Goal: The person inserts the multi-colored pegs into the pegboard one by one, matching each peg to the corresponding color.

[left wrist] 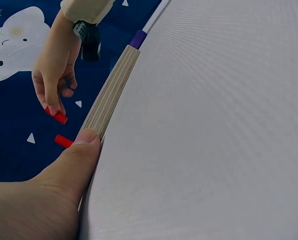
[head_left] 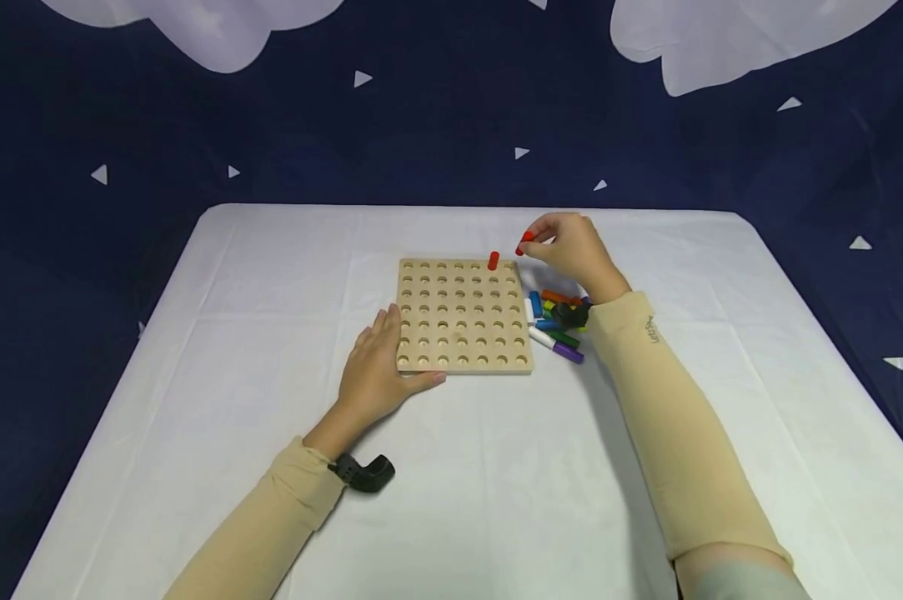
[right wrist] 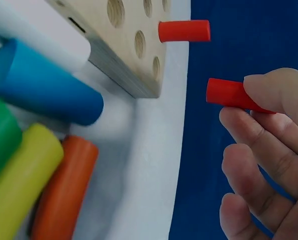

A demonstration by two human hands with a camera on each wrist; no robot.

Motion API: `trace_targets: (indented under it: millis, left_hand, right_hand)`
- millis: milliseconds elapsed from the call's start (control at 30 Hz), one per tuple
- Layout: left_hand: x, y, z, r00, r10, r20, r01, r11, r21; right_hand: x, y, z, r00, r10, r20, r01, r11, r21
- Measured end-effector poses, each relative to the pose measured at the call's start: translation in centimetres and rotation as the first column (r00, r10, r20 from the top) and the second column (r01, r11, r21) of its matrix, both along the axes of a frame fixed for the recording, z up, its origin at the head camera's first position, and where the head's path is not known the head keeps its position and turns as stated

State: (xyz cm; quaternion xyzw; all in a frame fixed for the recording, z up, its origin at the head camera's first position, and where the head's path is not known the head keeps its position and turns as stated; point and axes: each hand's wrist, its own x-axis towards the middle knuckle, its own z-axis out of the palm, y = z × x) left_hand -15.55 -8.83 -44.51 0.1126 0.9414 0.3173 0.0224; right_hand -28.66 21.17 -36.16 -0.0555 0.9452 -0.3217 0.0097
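Observation:
A square wooden pegboard (head_left: 451,333) with rows of round holes lies on the table. One red peg (head_left: 493,261) stands upright in its far row, near the far right corner. Just beyond that corner, my right hand (head_left: 574,250) pinches a second red peg (right wrist: 229,93) between thumb and fingertips, held in the air apart from the board. My left hand (head_left: 373,367) rests against the board's near left corner, fingers along the left side and thumb (left wrist: 84,142) on the near edge.
Right of the board lies a loose pile of pegs, among them blue (right wrist: 49,82), orange (right wrist: 66,187), yellow (right wrist: 26,180), green, white and purple (head_left: 569,353) ones. A white cloth covers the table (head_left: 451,500). Behind it hangs a dark blue backdrop (head_left: 451,125).

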Motion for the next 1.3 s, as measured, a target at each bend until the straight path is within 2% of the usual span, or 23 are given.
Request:
trace_targets:
  millis: [300,700,800,1133,1300]
  left_hand:
    - [0.64,0.2,0.31,1.0,-0.003,0.0,0.003,1.0,-0.006]
    - [0.61,0.35,0.62,1.0,-0.004,0.016,0.005,1.0,-0.009]
    - [0.65,0.33,0.57,1.0,-0.001,0.019,0.001,1.0,-0.012]
    - [0.34,0.32,0.77,1.0,0.01,0.002,-0.01,1.0,-0.015]
    - [0.68,0.37,0.62,1.0,0.015,0.012,-0.015,1.0,-0.006]
  right_hand:
    - [0.26,-0.6,-0.02,0.999,0.037,0.018,-0.038,0.999,0.036]
    - [-0.08,-0.63,-0.63,0.993,0.067,0.098,-0.073,0.996,0.059]
    - [0.0,-0.68,-0.83,0.992,0.072,0.1,-0.078,0.995,0.063]
    - [-0.13,-0.9,-0.15,0.992,0.087,0.094,-0.094,0.992,0.079]
    - [0.01,-0.9,-0.53,0.99,0.086,0.115,-0.098,0.99,0.1]
